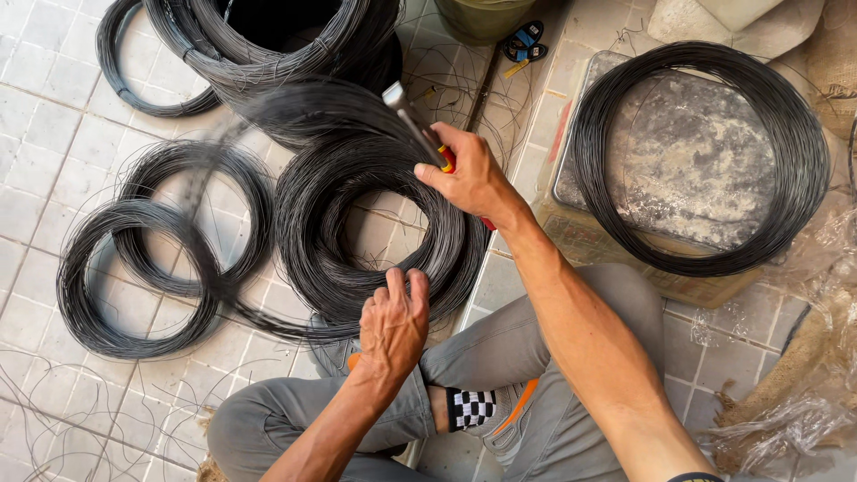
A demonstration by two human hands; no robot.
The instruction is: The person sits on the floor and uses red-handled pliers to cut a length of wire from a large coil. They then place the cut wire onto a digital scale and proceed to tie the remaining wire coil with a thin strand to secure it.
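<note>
My right hand [470, 175] grips a tool with a red and yellow handle and a metal head [403, 105], held over a thick coil of black wire [314, 241] on the tiled floor. My left hand [394, 319] rests on the near edge of that coil, fingers pressed on the wire. A blurred strand of wire [205, 170] runs from the coil toward the left.
Two thinner wire coils [89, 295] lie overlapping at left. More coils [268, 45] sit stacked at the top. Another large coil [803, 152] rests on a metal scale platform [687, 152] at right. My folded legs in grey trousers [500, 357] are below. Loose wire scraps litter the tiles.
</note>
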